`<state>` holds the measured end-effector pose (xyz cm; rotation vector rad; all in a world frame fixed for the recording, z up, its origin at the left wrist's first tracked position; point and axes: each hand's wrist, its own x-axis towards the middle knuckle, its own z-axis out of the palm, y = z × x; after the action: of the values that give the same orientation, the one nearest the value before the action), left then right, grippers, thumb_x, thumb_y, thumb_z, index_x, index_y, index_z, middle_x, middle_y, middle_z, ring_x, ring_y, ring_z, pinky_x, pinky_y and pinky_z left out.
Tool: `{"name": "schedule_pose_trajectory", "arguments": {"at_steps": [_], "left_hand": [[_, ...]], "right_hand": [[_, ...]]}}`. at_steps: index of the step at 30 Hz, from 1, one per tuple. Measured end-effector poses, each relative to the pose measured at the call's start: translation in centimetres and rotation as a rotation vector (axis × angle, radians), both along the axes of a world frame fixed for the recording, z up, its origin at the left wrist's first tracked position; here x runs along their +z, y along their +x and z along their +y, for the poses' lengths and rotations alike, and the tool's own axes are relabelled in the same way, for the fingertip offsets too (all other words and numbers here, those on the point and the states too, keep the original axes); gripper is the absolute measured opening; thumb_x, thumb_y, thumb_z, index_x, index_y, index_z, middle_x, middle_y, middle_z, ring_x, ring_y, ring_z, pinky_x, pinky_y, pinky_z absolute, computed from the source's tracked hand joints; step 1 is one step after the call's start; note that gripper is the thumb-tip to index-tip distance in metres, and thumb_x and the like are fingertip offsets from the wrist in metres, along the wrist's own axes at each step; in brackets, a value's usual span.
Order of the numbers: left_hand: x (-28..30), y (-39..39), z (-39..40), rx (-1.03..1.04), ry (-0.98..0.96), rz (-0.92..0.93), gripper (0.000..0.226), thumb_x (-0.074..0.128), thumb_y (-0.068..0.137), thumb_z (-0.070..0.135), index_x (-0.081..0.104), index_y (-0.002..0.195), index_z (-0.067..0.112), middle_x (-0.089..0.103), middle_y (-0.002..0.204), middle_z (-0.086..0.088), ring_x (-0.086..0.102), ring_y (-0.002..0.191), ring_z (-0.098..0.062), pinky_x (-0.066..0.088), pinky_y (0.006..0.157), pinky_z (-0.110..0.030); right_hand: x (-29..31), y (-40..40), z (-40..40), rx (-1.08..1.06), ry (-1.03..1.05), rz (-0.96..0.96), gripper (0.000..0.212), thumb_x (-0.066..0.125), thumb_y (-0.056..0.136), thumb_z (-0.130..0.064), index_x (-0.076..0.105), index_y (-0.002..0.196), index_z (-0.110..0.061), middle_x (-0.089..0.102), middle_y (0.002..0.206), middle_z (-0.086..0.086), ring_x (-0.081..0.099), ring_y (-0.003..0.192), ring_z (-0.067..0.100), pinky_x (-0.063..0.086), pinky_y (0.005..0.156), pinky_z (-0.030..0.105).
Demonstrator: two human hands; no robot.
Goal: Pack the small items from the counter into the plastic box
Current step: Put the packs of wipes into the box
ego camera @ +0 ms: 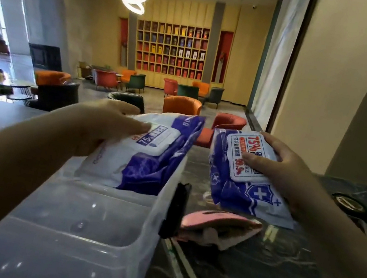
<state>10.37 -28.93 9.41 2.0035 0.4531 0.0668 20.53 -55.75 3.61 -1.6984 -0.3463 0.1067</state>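
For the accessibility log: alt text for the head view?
Left hand lowers a wipes pack into the clear plastic box; right hand holds a second pack above the dark counter, near a pink pouch.

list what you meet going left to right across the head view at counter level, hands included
left hand → left wipes pack over the plastic box → black latch on the box's right wall → right wipes pack → right hand → green and black object
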Motion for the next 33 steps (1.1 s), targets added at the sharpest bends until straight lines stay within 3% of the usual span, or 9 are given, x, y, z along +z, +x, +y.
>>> {"name": "schedule_pose_trajectory", "arguments": {"at_steps": [6,13,17,20,22,25,28,31,33], "left_hand": [[-3.5,-0.6,8.8,0.009,-0.089,0.070,0.072,0.068,0.077,0.000,0.037,0.134,0.028,0.060,0.112,-0.021,0.066,0.094,-0.038,0.055,0.081,-0.057],[-9.1,2.9,8.2,-0.287,-0.096,0.364,0.036,0.061,0.087,0.003,0.050,0.118,0.017,0.062,0.111,-0.013,0.062,0.107,-0.033,0.051,0.091,-0.054],[-11.7,5.1,8.4,-0.507,-0.089,0.490,0.063,0.062,0.084,-0.001,0.038,0.137,0.024,0.053,0.131,-0.014,0.052,0.122,-0.034,0.048,0.097,-0.053],[-13.6,5.2,9.0,-0.811,0.567,0.505,0.094,0.071,0.081,0.018,0.009,0.149,0.035,0.038,0.145,-0.011,0.040,0.132,-0.032,0.042,0.104,-0.048],[-13.9,4.9,9.2,-0.756,0.951,0.318,0.097,0.071,0.079,0.040,0.003,0.149,0.039,0.020,0.154,-0.011,0.025,0.140,-0.034,0.030,0.111,-0.050],[-14.5,4.5,9.4,-0.912,1.015,0.156,0.094,0.056,0.079,0.064,-0.005,0.148,0.042,-0.012,0.159,0.005,-0.008,0.146,-0.027,0.009,0.116,-0.052],[-16.1,4.6,8.7,-1.087,1.031,0.246,0.091,0.041,0.083,0.071,-0.013,0.148,0.038,-0.020,0.157,0.009,-0.016,0.145,-0.019,-0.005,0.115,-0.045],[-16.8,4.9,8.2,-1.098,1.012,0.325,0.083,0.035,0.087,0.068,-0.003,0.151,0.033,-0.009,0.160,0.006,-0.005,0.147,-0.019,0.000,0.117,-0.045],[-15.3,5.3,8.3,-1.022,0.880,0.262,0.059,0.034,0.096,0.053,0.033,0.145,0.020,0.030,0.153,-0.009,0.030,0.140,-0.024,0.023,0.116,-0.046]], "right_hand": [[0.8,-0.7,8.8,-0.026,-0.012,0.008,0.070,0.071,0.077,-0.028,0.037,0.137,-0.036,0.066,0.104,0.007,0.072,0.068,0.019,0.056,0.050,0.029],[0.2,-1.4,13.9,-0.068,-0.015,0.045,0.069,0.073,0.076,-0.026,0.039,0.135,-0.036,0.067,0.106,0.009,0.072,0.073,0.023,0.057,0.055,0.032],[-0.6,-1.6,14.9,-0.087,-0.033,0.063,0.072,0.073,0.077,-0.023,0.037,0.137,-0.037,0.065,0.108,0.010,0.072,0.074,0.025,0.058,0.056,0.034],[-1.1,-1.3,15.3,-0.068,-0.040,0.082,0.075,0.075,0.075,-0.021,0.036,0.137,-0.036,0.064,0.109,0.010,0.072,0.078,0.026,0.058,0.061,0.037],[-1.1,-1.0,15.4,-0.075,-0.039,0.084,0.075,0.075,0.075,-0.021,0.036,0.137,-0.036,0.064,0.109,0.010,0.072,0.078,0.026,0.058,0.061,0.036],[-1.3,-0.5,15.3,-0.068,-0.035,0.098,0.074,0.075,0.075,-0.022,0.036,0.137,-0.036,0.065,0.107,0.009,0.072,0.076,0.024,0.057,0.058,0.034],[-1.6,-0.3,15.3,-0.072,-0.051,0.094,0.074,0.075,0.075,-0.024,0.036,0.137,-0.036,0.065,0.106,0.007,0.072,0.076,0.022,0.056,0.056,0.031],[-1.6,-0.4,15.2,-0.070,-0.054,0.083,0.073,0.074,0.075,-0.024,0.036,0.136,-0.037,0.065,0.106,0.006,0.072,0.077,0.022,0.057,0.057,0.031],[-1.5,-0.5,15.2,-0.064,-0.073,0.075,0.073,0.074,0.075,-0.024,0.036,0.135,-0.038,0.064,0.108,0.006,0.071,0.080,0.024,0.058,0.060,0.034]]}}
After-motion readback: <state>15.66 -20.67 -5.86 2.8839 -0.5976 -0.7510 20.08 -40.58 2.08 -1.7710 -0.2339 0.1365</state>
